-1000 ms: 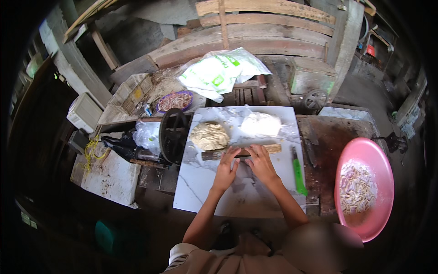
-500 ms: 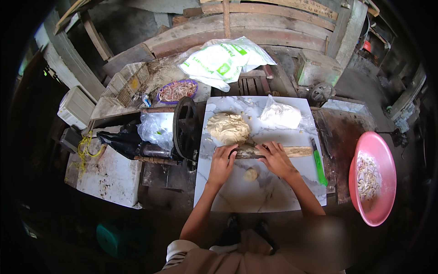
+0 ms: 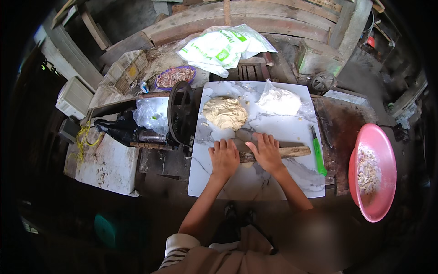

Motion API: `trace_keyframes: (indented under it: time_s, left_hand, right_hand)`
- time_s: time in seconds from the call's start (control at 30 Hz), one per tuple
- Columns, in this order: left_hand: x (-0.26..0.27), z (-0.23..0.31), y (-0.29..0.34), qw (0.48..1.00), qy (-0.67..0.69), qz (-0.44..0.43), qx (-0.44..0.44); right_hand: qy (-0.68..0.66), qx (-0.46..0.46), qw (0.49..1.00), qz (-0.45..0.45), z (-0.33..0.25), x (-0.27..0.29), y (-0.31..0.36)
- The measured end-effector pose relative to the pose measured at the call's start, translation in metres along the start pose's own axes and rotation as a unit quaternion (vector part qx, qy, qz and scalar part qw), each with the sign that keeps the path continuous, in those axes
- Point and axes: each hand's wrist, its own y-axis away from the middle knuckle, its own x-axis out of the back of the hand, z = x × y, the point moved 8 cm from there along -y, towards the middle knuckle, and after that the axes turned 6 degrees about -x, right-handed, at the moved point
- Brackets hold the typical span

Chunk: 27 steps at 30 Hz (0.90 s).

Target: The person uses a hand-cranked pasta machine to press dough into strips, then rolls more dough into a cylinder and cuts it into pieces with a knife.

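Note:
My left hand (image 3: 224, 157) lies over the left part of a wooden rolling pin (image 3: 294, 152), fingers stretched forward past it. My right hand (image 3: 266, 153) rests on the pin's middle, its fingers straight and the thumb spread. Between my hands a small piece of dough (image 3: 247, 165) shows just under the near edge of the pin, mostly hidden. Beyond my left hand sits a large lump of pale dough (image 3: 226, 113). At the far right of the marble-patterned board (image 3: 269, 182) is a clear bag of white powder (image 3: 280, 101). A knife with a green handle (image 3: 319, 158) lies along the right edge.
Left of the board stands a machine with a dark wheel (image 3: 181, 108). A pink basin (image 3: 388, 182) holding pale strips is at the right. Farther back are a purple-rimmed basin (image 3: 175, 77) of reddish pieces, a white-and-green sack (image 3: 226, 48) and a plastic crate (image 3: 124, 72).
The rolling pin has come nearer, onto the small dough piece. My hands have shifted from fingertips at the pin to flat over it. The whole view has tilted slightly.

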Motion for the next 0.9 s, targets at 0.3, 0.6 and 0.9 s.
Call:
trace_keyframes:
  time_s: [0.3,0.6,0.9]
  left_hand:
    - [0.000,-0.009,-0.013,0.984,0.044,0.166,0.037]
    - [0.003,0.009,0.004,0.994,-0.056,0.091,0.034]
    - [-0.021,-0.053,0.036,0.876,0.407,0.212,0.149]
  right_hand:
    - [0.137,0.077,0.986,0.048,-0.014,-0.024,-0.001]
    - [0.140,0.094,0.981,0.096,-0.029,-0.002,0.022]
    - [0.083,0.040,0.996,0.020,-0.019,-0.008,-0.017]
